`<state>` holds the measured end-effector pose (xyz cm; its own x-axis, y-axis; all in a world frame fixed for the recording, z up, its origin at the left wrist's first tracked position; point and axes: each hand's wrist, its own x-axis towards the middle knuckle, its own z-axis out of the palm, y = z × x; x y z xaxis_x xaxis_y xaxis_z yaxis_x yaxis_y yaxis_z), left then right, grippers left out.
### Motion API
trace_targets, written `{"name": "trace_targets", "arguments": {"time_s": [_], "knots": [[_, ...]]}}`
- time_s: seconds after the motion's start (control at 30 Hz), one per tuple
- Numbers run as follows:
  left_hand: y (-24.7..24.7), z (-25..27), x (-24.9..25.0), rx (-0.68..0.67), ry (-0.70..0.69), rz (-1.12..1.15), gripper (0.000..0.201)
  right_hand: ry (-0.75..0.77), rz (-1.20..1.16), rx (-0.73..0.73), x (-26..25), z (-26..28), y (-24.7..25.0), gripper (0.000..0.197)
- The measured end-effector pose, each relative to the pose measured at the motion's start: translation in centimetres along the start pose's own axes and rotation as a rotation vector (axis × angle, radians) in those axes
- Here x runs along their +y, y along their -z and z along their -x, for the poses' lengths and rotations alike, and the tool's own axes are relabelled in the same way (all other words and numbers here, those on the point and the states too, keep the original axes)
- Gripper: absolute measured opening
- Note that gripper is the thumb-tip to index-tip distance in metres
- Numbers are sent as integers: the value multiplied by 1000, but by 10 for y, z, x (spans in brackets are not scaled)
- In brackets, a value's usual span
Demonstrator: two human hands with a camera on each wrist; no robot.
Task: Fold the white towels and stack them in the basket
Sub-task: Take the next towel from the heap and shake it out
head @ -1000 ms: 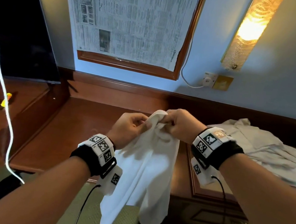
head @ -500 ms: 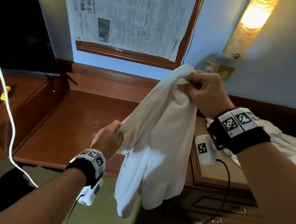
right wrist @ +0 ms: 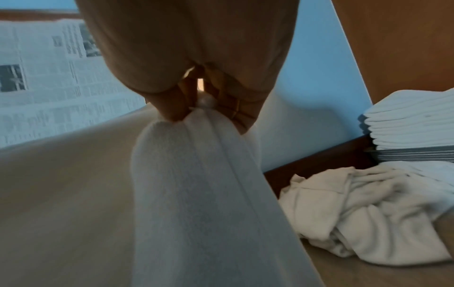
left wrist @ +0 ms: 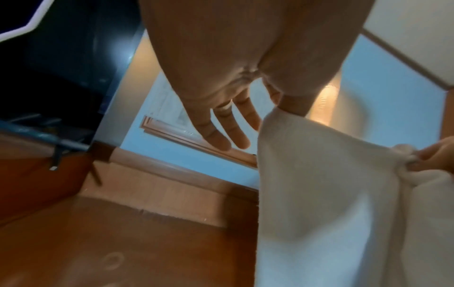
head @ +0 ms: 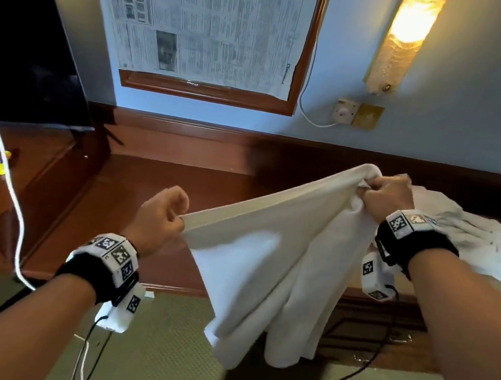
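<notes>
The hands have pulled apart, so the left hand (head: 161, 220) and right hand (head: 386, 195) each pinch the towel (head: 268, 257) above the desk's (head: 132, 191) front edge; keep it tight.

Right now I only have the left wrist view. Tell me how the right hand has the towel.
Observer: The right hand grips a bunched corner of the towel, fingers curled round it.
Operator: Report what lies past that hand.
Observer: A crumpled pile of unfolded towels lies on the desk.
Operator: Now say where the finished ones are.
Observer: A neat folded stack stands behind the pile, at the far right.
</notes>
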<state>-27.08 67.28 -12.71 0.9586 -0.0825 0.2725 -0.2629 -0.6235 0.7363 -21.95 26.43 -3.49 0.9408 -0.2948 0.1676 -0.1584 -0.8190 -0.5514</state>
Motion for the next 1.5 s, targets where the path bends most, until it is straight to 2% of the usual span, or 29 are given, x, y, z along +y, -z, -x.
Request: {"name": "trace_targets", "arguments": {"time_s": [0.07, 0.13, 0.17, 0.2, 0.3, 0.37, 0.43, 0.6, 0.67, 0.87, 0.97, 1.07, 1.2, 1.33, 1.43, 1.5], "knots": [[6, 3, 8, 17, -165, 61, 44, -58, 40, -48, 8, 9, -9, 25], [12, 8, 14, -20, -274, 7, 28, -92, 58, -79, 14, 16, -18, 25], [17, 10, 15, -74, -273, -71, 19, -112, 62, -86, 16, 19, -21, 25], [22, 12, 13, -142, -249, -203, 20, -135, 61, -91, 17, 22, -23, 26], [35, 18, 2, -347, -120, -705, 53, -153, 73, -128, 21, 33, -31, 22], [34, 26, -6, -383, -60, -842, 56, -144, 85, -171, 24, 40, -39, 18], [28, 35, -17, -289, -13, -745, 40, -156, 86, -209, 27, 49, -49, 15], [20, 42, -26, 162, 212, -251, 11, -117, 67, -308, 44, 66, -70, 15], [22, 38, -31, 260, 260, -173, 21, -98, 51, -343, 53, 70, -78, 15], [34, 39, -61, 270, 513, -220, 20, -46, -18, -154, 86, 92, -95, 16], [46, 50, -90, 223, 677, -300, 24, -74, 80, -124, 116, 107, -103, 16], [59, 62, -108, 185, 755, -397, 26, -149, 107, -88, 139, 123, -111, 17], [77, 67, -119, 327, 881, -336, 30, -313, 37, 17, 148, 127, -105, 21], [82, 63, -125, 539, 940, -175, 36, -352, -159, 231, 124, 113, -92, 22], [76, 59, -118, 568, 890, -154, 36, -416, -285, 362, 103, 107, -88, 23], [74, 56, -119, 598, 904, -98, 33, -470, -381, 353, 93, 107, -89, 19]]}}
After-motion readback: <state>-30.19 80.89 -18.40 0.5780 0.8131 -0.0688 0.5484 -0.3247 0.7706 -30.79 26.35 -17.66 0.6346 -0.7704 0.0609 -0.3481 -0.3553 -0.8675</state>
